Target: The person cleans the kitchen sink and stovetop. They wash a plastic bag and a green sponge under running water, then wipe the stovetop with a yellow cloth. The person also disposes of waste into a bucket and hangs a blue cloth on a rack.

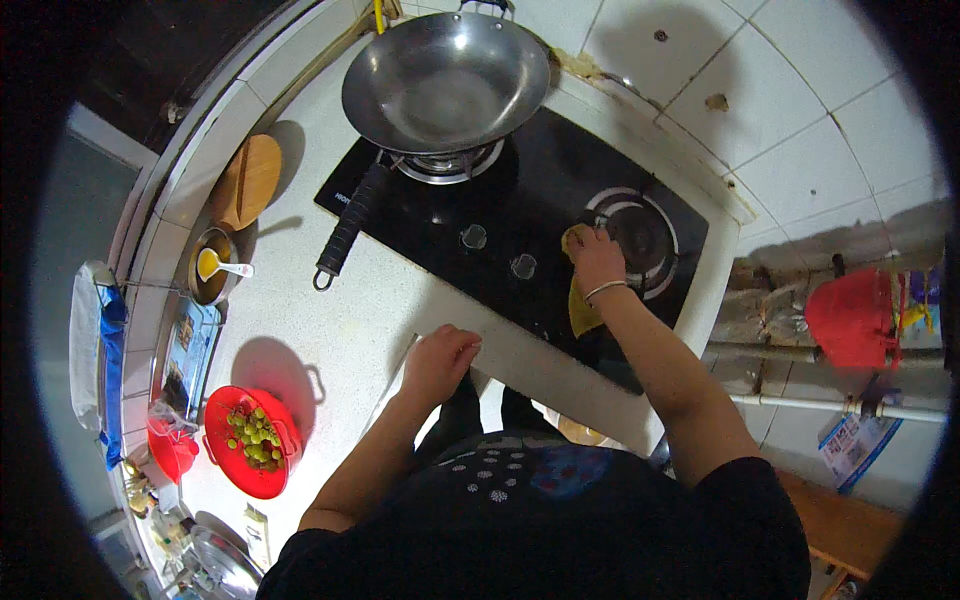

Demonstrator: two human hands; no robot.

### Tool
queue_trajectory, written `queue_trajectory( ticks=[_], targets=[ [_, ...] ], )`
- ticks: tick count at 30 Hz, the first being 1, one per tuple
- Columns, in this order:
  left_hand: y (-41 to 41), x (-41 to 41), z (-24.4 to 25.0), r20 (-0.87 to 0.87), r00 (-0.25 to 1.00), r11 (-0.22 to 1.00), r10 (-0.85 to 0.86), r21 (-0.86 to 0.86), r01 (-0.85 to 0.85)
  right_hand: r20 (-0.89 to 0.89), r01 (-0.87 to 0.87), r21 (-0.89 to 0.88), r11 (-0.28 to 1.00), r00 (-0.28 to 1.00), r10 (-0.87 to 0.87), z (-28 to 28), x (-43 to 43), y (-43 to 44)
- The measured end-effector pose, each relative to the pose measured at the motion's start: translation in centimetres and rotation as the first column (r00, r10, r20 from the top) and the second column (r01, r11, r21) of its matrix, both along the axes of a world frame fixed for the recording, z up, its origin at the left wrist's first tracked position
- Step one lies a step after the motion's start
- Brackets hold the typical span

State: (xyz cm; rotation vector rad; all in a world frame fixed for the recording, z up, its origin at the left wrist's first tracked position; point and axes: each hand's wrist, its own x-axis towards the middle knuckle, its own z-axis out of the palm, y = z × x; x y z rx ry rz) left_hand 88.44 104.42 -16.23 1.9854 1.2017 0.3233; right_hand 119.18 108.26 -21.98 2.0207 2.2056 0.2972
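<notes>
My right hand [598,257] presses a yellow cloth [585,310] onto the black glass gas cooktop [547,202], at the near left side of the right burner [640,232]. One end of the cloth trails toward the cooktop's front edge. Loosely curled, my left hand [444,358] is at the counter's front edge with no object visible in it; its fingertips are partly bent under. A steel wok [450,82] sits over the left burner, its black wrapped handle [355,217] reaching out over the counter. Two control knobs [499,251] lie between the burners.
On the white counter [322,330] at left stand a red colander [255,480] of green grapes [255,439], a metal bowl [208,289] with a ladle [217,265], and a round wooden board [251,180]. A tiled wall [787,97] rises behind. A red container [847,319] hangs at right.
</notes>
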Motion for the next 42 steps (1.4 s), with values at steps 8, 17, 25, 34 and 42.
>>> queue_trajectory(
  ticks=[8,17,25,34,42],
  targets=[
    [-0.1,0.4,0.2,0.073,0.996,0.999,-0.043,0.022,0.041,-0.266,-0.090,-0.085,0.992,0.962,0.064,2.5,-0.7,-8.4],
    [0.2,1.2,-0.8,0.118,0.979,0.986,-0.164,0.022,0.163,-0.883,0.424,0.048,0.904,0.441,-0.160,8.4,2.8,-15.5],
    [-0.6,0.5,-1.5,0.034,0.960,0.959,-0.279,-0.038,0.280,-0.488,0.495,0.086,0.865,0.778,-0.396,-0.9,-1.3,-24.4],
    [-4.2,-1.0,-0.1,0.004,0.990,0.990,-0.141,0.015,0.141,-0.565,0.062,0.157,0.986,0.825,0.038,-1.8,-4.7,-13.7],
    [-10.6,0.3,0.3,-0.045,0.997,0.998,-0.057,-0.014,0.056,-0.919,-0.198,0.176,0.964,0.317,0.234,0.3,-5.6,-12.2]
  ],
)
